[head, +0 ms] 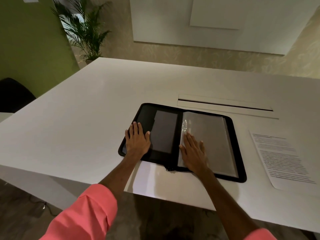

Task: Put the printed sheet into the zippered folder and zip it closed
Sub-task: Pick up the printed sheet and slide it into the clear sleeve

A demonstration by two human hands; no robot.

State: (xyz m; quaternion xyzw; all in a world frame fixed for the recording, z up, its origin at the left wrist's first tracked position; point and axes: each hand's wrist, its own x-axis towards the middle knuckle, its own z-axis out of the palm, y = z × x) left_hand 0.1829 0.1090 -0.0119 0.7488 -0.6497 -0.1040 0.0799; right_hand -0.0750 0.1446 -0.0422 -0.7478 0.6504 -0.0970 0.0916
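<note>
- Zippered folder point(181, 141), black, lies spread open and flat on the white table point(86, 118), just right of frame centre, its spine running from the near edge away toward the upper frame.
- Left hand point(137, 142) rests palm down, fingers spread and flat, on the folder's left panel beside a grey inner pocket point(163, 131). Gripping nothing.
- Right hand point(194, 153) lies flat and open on the clear plastic sleeves point(207, 141) of the right panel, near the spine. Also gripping nothing.
- Printed sheet point(280, 158) sits on the table at the right of the frame, just beside the folder's right edge but apart from it; neither hand touches it.
- Sheet's long axis runs from the near table edge away, roughly parallel to the folder's spine; its text lines run across.
- Right hand is clearly the nearer; the sheet lies to its right, past the folder's zip border.
- Judgement: the folder is open and held steady, the sheet not yet picked up. A sideways reach with the right hand looks the natural next step.
- Zip pull point(169, 168) appears at the near end of the spine.
</note>
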